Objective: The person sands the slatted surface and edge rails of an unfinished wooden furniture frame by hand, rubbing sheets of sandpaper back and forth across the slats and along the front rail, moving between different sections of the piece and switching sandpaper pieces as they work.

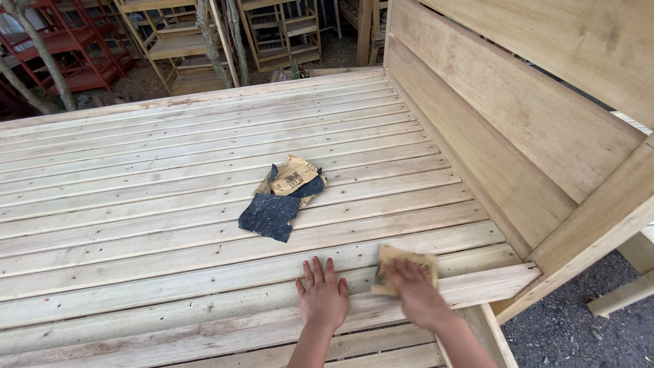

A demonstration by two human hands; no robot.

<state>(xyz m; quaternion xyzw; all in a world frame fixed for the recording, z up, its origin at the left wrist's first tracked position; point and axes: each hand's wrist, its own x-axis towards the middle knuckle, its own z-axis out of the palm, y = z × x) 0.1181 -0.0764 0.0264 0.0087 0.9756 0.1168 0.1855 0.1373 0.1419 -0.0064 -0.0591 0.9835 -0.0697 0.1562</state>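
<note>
From the head camera, looking down: the person's right hand (415, 294) presses flat on a tan sheet of sandpaper (403, 262), fingers spread over its near half and pinning it to the slatted wooden platform (170, 204); the hand is blurred, so the exact finger grip cannot be told, though it bears down on the sheet rather than closing around it. The sheet lies at the platform's near right corner, its far edge poking out beyond the fingertips, away from the person; its long side runs roughly along the slats. The left hand (322, 296) lies open and empty, palm down, fingers pointing away, just beside the sheet on its left and not touching it; the right hand is the one on the sheet, the left merely braces on the boards. Farther up the slats, well apart from both hands and somewhat to the left of them, lies a crumpled pile of used sandpaper (281, 197), dark grit side and tan backing both showing. To the right rises a plank headboard (518, 116) on a slanting post (599, 225); beyond the platform stand unfinished wooden frames (177, 41) and red racks (68, 48) on the gravel.
</note>
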